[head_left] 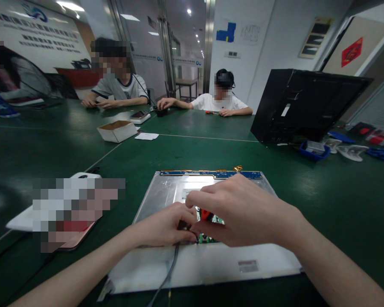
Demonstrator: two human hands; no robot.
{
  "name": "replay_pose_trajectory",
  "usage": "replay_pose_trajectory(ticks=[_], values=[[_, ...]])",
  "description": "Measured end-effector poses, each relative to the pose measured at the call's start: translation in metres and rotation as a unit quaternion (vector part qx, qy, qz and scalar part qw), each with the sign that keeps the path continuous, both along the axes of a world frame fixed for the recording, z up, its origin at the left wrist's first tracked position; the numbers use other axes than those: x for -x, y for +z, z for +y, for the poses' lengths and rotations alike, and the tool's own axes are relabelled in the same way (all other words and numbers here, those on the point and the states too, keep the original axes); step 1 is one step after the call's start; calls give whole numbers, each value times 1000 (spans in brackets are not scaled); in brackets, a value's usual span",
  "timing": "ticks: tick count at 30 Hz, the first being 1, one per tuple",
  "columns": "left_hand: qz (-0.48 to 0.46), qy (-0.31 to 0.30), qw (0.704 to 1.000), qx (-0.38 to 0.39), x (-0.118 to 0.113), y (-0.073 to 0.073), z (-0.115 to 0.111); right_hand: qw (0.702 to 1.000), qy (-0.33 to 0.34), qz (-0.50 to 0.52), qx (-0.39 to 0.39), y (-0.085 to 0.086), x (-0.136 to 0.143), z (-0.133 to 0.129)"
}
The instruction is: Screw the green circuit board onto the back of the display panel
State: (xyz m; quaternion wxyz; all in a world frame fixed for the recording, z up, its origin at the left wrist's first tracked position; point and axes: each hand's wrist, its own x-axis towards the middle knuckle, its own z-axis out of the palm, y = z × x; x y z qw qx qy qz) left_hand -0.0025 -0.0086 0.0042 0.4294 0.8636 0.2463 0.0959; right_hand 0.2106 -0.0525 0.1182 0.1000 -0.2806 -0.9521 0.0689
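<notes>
A flat metal display panel (153, 198) lies on the table in front of me. Along its far edge runs a narrow blue circuit strip (208, 175). On its middle sits a green circuit board (211, 239), mostly hidden beneath my hands. My right hand (243, 211) is closed around a screwdriver (206, 214) with a red-and-black handle, held over the board; its tip is out of sight. Beside it, my left hand (169, 224) has its fingers pinched together at the board's left edge, and what they hold is hidden. A dark cable (172, 268) passes from under those fingers toward me.
Phones (83, 232) lie to the left, partly blurred out. Farther off are a white open box (117, 131) and paper (146, 136). At the right a black monitor (307, 106) stands near a blue tray (313, 151). Several people sit across the green table (192, 149).
</notes>
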Motion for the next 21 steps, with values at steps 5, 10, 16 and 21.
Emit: replay_pose_trajectory(ticks=[5,10,16,21], values=[[11,5,1000,8,0,1,-1,1000,19,13,-1,1,-2,-2],[6,2,1000,26,-1,2,-2,1000,16,9,7,1,-2,-2],[2,-19,1000,2,-1,4,-1,1000,-5,-5,8,1,0,0],[10,-13,1000,7,-1,4,0,1000,-6,0,11,0,0,1]])
